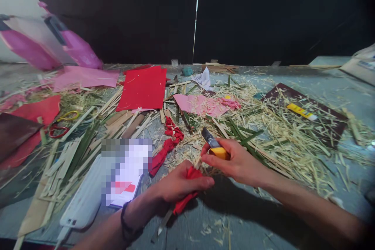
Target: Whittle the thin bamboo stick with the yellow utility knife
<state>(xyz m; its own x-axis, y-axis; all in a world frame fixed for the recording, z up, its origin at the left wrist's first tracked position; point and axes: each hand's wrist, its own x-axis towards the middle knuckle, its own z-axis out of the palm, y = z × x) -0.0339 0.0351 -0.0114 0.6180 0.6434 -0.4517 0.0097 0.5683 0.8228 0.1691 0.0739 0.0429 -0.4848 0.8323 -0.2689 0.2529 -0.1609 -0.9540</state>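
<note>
My left hand (178,183) is closed around a thin pale stick (165,222) with crumpled red paper (184,203) wrapped about it. The stick's lower end pokes out below the hand, and its upper end shows beside my right fingers. In my right hand (234,160) is a knife (219,152) with a yellow handle and a dark, wide blade pointing up and left. Just beyond my left hand lies a twisted red paper strip (164,150), apart from it. Pale wood shavings (187,144) surround both hands.
A lit phone (129,175) and white power strip (83,191) lie left, near scissors (60,129) and split strips (64,160). Red sheets (143,88), pink paper (199,103), a yellow glue tube (301,111) and a dark board (328,115) lie beyond. A black wall (131,11) stands behind.
</note>
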